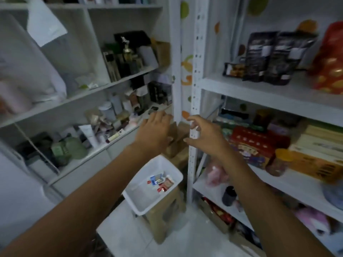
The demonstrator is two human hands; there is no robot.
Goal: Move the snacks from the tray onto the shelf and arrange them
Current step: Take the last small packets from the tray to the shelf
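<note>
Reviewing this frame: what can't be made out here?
Head view only.
Snack packets in the white tray: too small and blurred to count or read.
Brown boxes: partly hidden behind the left hand.
Red bag: cut off by the right edge.
Pink item: blurred, partly behind the right forearm.

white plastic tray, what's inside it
Small red, blue and white snack packets lie heaped in the far corner of the white plastic tray; the rest of its floor is bare. They overlap, so any packets underneath are hidden.

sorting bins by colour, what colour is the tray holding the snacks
The tray is white; head view.
</note>
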